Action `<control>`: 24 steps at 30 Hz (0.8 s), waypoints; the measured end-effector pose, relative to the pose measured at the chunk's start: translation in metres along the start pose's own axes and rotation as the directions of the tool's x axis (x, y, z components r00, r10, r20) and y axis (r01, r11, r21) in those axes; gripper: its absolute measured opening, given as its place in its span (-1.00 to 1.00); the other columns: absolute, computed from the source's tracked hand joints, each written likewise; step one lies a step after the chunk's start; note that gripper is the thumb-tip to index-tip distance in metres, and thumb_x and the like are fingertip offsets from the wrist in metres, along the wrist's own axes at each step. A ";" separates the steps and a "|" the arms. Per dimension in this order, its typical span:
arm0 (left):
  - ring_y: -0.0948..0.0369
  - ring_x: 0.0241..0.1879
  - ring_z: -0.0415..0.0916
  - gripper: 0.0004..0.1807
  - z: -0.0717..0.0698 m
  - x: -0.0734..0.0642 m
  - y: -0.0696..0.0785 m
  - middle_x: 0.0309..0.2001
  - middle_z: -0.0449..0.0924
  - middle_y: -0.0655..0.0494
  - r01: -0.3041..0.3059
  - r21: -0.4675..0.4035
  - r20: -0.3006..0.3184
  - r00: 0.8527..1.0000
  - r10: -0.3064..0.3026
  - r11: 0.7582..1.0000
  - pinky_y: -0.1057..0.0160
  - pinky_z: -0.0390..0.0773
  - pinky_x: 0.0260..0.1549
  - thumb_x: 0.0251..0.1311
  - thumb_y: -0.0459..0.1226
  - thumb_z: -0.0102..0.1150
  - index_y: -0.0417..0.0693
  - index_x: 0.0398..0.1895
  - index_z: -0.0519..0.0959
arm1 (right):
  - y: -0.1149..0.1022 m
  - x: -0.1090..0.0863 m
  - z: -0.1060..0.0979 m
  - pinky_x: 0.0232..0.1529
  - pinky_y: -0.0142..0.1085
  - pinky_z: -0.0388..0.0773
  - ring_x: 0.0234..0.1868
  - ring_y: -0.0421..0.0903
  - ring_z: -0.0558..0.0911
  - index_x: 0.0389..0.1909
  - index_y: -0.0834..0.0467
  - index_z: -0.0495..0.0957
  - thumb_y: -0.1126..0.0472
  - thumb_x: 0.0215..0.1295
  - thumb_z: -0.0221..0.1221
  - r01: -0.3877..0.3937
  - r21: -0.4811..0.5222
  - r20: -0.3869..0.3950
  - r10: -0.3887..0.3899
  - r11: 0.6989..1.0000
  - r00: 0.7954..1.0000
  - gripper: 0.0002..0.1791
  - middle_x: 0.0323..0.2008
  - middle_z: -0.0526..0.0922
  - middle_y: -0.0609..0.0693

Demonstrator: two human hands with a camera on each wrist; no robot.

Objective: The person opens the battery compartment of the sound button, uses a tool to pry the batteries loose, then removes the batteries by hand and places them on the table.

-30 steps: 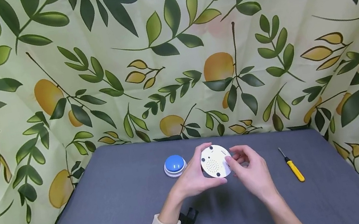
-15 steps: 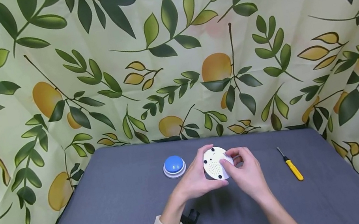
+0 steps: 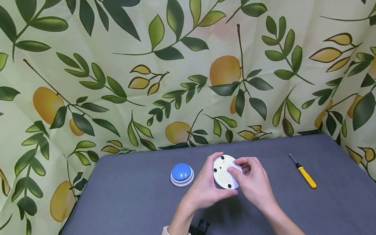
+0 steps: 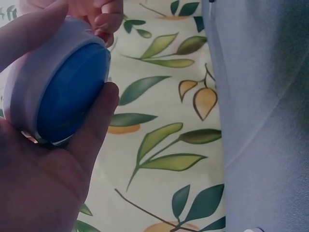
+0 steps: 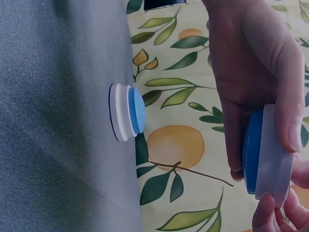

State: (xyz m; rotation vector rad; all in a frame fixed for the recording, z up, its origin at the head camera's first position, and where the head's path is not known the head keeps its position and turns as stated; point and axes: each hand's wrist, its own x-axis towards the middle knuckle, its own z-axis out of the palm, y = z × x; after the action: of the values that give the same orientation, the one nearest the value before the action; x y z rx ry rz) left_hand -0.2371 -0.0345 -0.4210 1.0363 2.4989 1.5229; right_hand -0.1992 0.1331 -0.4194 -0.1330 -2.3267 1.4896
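Observation:
My left hand point(image 3: 204, 188) grips a round push button point(image 3: 225, 176) from its left side. Its white base, with speaker holes and small dark round spots, faces me. The blue dome point(image 4: 75, 92) points away, seen in the left wrist view, where a left finger lies along it. My right hand point(image 3: 256, 181) pinches the button's right edge, its thumb on the base. In the right wrist view, the right fingertips point(image 5: 263, 212) touch the rim at the bottom. Both hands hold the button above the table. What lies under the right thumb is hidden.
A second blue-and-white push button point(image 3: 181, 174) stands dome up on the grey table point(image 3: 123, 221), left of the hands. A screwdriver point(image 3: 304, 172) with a yellow handle lies to the right. Leaf-patterned cloth point(image 3: 180, 72) hangs behind the table.
The right hand has shifted a little left, and its thumb has moved further in over the white base. The left hand keeps its grip. The head view has drifted slightly.

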 end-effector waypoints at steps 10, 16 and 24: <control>0.22 0.09 0.42 0.10 -0.003 -0.002 0.000 0.28 0.36 0.08 0.026 0.007 0.021 0.999 -0.026 1.000 0.21 0.44 0.08 -0.05 -0.22 0.60 0.10 0.52 0.08 | 0.002 0.000 0.004 -0.29 -0.37 0.43 -0.21 -0.01 0.46 0.00 0.33 0.51 0.26 0.30 0.35 -0.030 0.020 0.029 0.029 0.999 0.999 -0.65 -0.13 0.48 0.15; 0.23 0.07 0.43 0.11 -0.004 -0.002 0.000 0.26 0.38 0.09 0.037 -0.001 0.022 0.999 -0.037 0.999 0.21 0.45 0.05 -0.04 -0.18 0.61 0.12 0.52 0.08 | 0.001 -0.001 0.003 -0.30 -0.37 0.43 -0.22 0.00 0.47 0.00 0.32 0.48 0.25 0.31 0.35 -0.039 0.032 0.035 0.038 0.999 0.999 -0.64 -0.17 0.48 0.15; 0.22 0.05 0.46 0.11 -0.007 -0.002 -0.002 0.22 0.42 0.11 0.042 -0.030 -0.007 0.999 -0.042 0.999 0.20 0.45 0.05 -0.08 -0.17 0.62 0.17 0.52 0.11 | 0.001 -0.003 0.003 -0.27 -0.35 0.43 -0.18 -0.02 0.45 0.00 0.30 0.43 0.26 0.31 0.35 0.047 0.003 0.019 -0.047 0.999 0.999 -0.63 -0.13 0.47 0.14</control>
State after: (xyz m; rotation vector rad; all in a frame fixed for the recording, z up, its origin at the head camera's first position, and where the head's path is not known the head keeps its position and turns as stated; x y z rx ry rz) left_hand -0.2391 -0.0418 -0.4201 0.9700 2.4781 1.5506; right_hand -0.1975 0.1303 -0.4221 -0.0630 -2.3264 1.4765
